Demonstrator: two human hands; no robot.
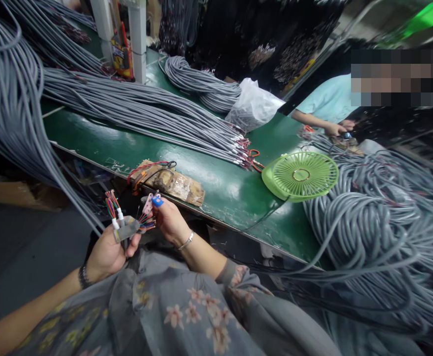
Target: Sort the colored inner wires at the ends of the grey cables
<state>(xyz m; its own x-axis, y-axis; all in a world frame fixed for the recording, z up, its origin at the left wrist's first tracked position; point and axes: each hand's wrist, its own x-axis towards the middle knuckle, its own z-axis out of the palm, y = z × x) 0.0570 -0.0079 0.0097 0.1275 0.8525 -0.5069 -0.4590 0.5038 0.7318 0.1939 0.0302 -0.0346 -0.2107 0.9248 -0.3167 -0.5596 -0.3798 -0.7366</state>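
My left hand (110, 252) is closed around grey cables (120, 217) at the near table edge. A grey wrap covers its thumb. Short coloured wire ends (113, 201) fan out of the cables' white sleeves. Close beside it, my right hand (171, 222) has its fingers pinched at another bunch of coloured wires (146, 222). Blue tape (157, 201) and a pink patterned wrap (148, 203) cover its fingertips. What exactly sits between those fingertips is too small to tell.
A taped wooden block (179, 185) lies at the edge of the green table (216, 183). Long grey cables (145, 111) stretch across behind it. A green fan (301, 175) stands right of centre, beside a large cable heap (383, 212). Across the table, a co-worker's hands (337, 128) handle something small.
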